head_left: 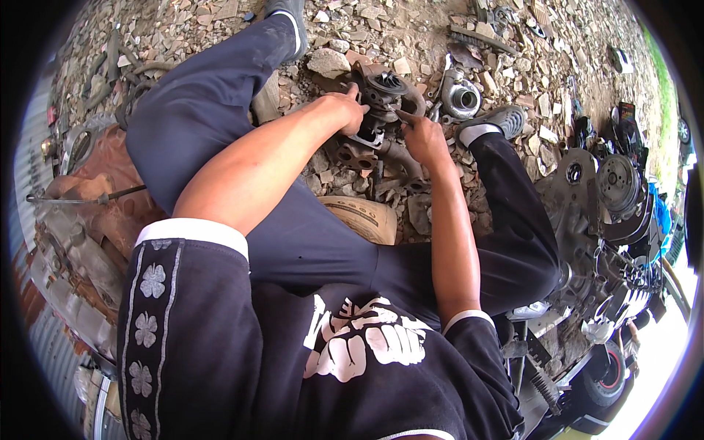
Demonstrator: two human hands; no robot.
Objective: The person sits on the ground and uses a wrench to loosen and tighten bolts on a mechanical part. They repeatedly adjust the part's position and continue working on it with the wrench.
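A rusty turbocharger housing with an exposed turbine wheel [389, 82] stands on the stony ground between my legs. It sits on a rusty exhaust manifold [400, 155] with flanged ports. My left hand [350, 110] grips the near left side of the housing, its index finger along the metal. From the right, my right hand [424, 138] reaches to the same part; its index finger points at the joint below the wheel and the other fingers are curled. Whatever lies in those fingers is too small to make out. A silver compressor housing [462, 98] lies right of the turbocharger.
A worn tan, rounded object [363, 218] lies close in front of me. Dirty engine parts and a pulley [618, 183] crowd the right side. On the left are a rusty casting [99, 165] and corrugated metal sheet [33, 345]. A brush [482, 38] lies farther off.
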